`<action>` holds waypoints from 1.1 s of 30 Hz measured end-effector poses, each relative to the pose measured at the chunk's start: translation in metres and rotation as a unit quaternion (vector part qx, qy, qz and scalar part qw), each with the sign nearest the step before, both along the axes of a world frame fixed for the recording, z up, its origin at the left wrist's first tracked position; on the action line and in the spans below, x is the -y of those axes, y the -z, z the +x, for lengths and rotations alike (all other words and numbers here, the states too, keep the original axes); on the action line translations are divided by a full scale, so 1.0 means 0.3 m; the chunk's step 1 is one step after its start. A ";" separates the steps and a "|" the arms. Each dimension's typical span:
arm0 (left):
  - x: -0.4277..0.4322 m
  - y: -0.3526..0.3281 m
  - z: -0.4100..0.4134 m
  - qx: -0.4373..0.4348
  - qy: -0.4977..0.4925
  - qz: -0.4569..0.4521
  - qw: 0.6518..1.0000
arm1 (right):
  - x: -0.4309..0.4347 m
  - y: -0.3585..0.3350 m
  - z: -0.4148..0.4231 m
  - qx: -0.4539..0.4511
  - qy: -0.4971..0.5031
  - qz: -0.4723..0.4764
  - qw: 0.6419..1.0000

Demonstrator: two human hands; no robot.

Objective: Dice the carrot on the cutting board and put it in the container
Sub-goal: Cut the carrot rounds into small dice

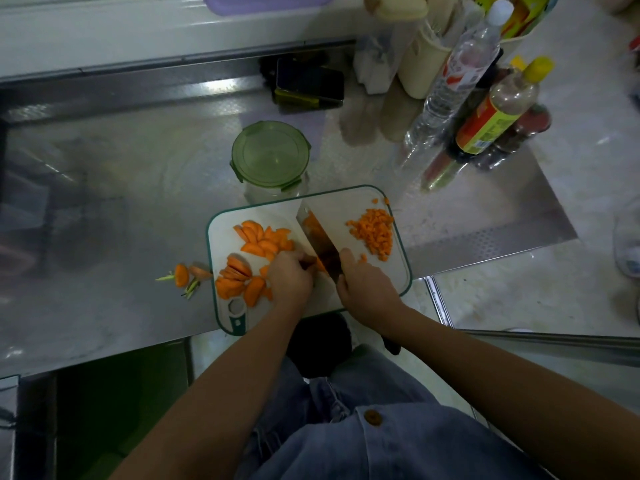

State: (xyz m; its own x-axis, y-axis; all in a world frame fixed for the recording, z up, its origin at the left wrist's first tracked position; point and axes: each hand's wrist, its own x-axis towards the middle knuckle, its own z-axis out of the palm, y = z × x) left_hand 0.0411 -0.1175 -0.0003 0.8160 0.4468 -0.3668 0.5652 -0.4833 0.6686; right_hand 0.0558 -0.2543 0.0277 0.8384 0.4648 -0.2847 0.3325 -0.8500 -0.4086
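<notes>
On the cutting board (394, 268), the carrot lies in three lots. Thick half-round carrot slices (263, 240) are fanned at the left, and a heap of small diced carrot (375, 232) sits at the right. Between them one carrot piece (320, 266), mostly hidden, lies against the cleaver (317, 237).

The left hand (291, 275) has its grip curled down on that piece, probably to steady it and keep fingertips back from the edge. The right hand (363, 289) has its grip wrapped round the handle, with the forefinger laid along the blade, which likely helps guide the cut.

Just beyond the board's far edge stands the container (270, 154), its green lid still on. Carrot ends (181, 275) lie on the bench (138, 202) left of the board.
</notes>
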 end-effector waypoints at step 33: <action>-0.024 -0.004 -0.009 0.098 -0.039 0.024 0.994 | 0.067 0.028 0.031 -0.010 0.062 0.122 0.991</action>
State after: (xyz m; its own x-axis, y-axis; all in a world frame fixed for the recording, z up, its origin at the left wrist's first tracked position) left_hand 0.0386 -0.1103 0.0009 0.8326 0.5237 -0.1807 0.4623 -0.4771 0.7474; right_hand 0.0650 -0.2744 0.0194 0.8889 0.4154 -0.1931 0.2218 -0.7591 -0.6120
